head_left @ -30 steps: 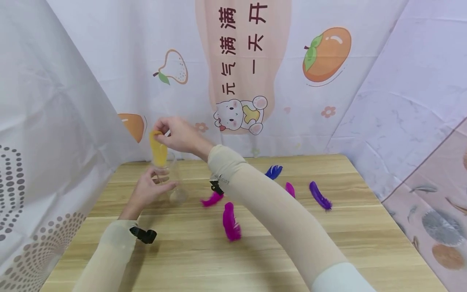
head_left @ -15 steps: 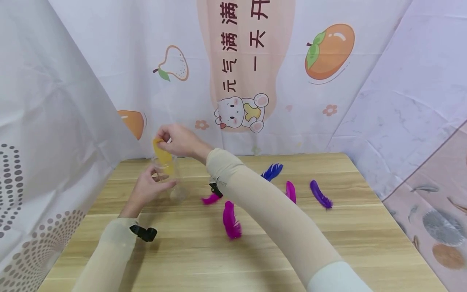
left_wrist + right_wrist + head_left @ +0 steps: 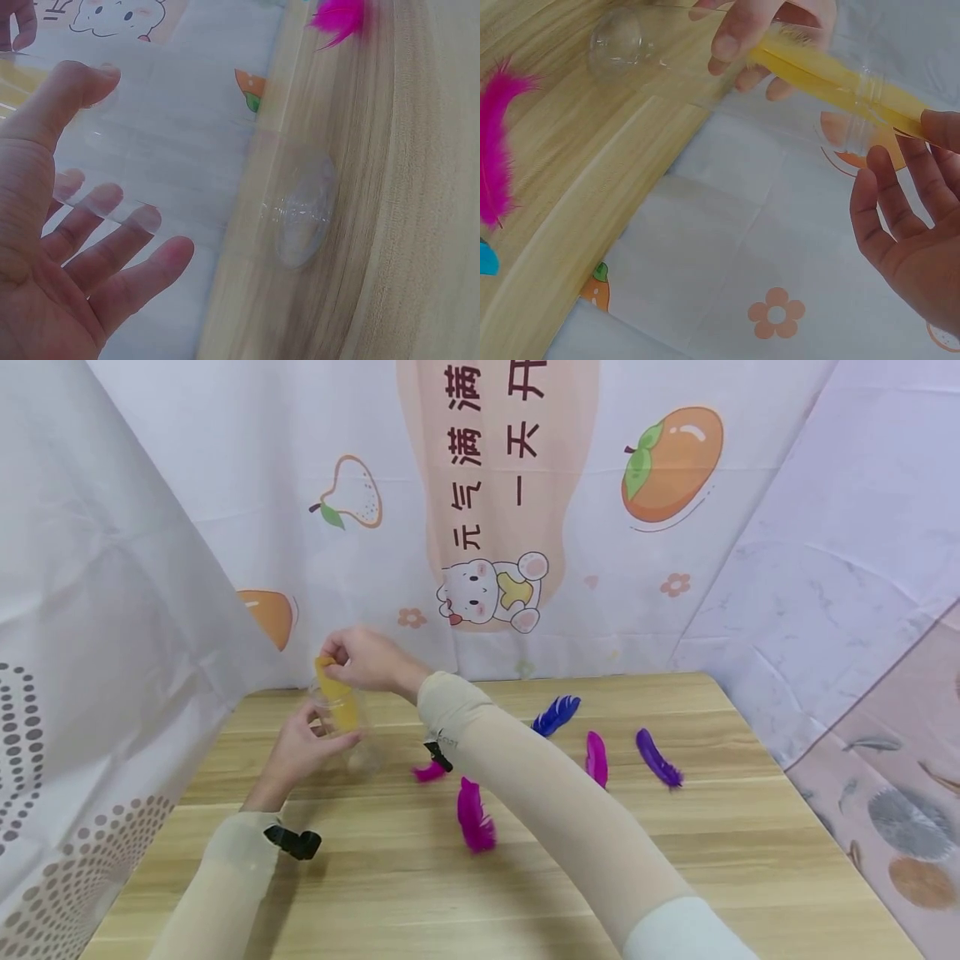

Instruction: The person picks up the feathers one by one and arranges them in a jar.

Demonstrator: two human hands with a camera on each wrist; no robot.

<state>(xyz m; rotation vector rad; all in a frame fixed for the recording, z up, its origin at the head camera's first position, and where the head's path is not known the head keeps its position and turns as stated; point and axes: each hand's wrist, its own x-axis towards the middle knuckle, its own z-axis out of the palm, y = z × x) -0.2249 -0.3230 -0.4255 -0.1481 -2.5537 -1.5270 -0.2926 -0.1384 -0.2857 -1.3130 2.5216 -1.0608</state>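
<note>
Yellow feather reaches through the neck into the transparent bottle — right hand pinches its outer end, left hand grips the bottle. Judged near-weightless, soft-vaned, easily creased; best held across its stiffer shaft.

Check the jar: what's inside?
Yellow feather, partly; its upper end sticks out of the jar, pinched by the right hand. In the head view, the left hand hides part of the inside.

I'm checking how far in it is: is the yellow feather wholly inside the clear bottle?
No, the right hand's grip holds one end of the yellow feather outside the clear bottle.
</note>
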